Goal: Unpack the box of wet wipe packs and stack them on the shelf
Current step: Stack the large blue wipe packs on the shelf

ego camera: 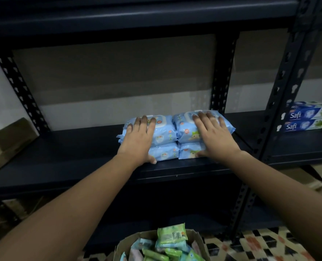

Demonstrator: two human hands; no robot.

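Note:
Several light blue wet wipe packs (pixel 165 136) lie in two side-by-side stacks, two high, on the dark shelf board (pixel 71 157). My left hand (pixel 139 140) lies flat over the left stack, fingers straight on the top pack and thumb down at the front of the lower pack. My right hand (pixel 214 138) lies flat over the right stack in the same way. At the bottom edge stands an open cardboard box (pixel 126 245) holding several more packs, green (pixel 172 235), blue and pink.
The dark metal rack has slotted uprights (pixel 222 76) and another upright (pixel 280 95) to the right. Two Safi toothpaste cartons (pixel 305 119) lie on the neighbouring shelf at right. A brown cardboard piece (pixel 9 140) leans at far left. A patterned floor mat (pixel 260 245) lies below.

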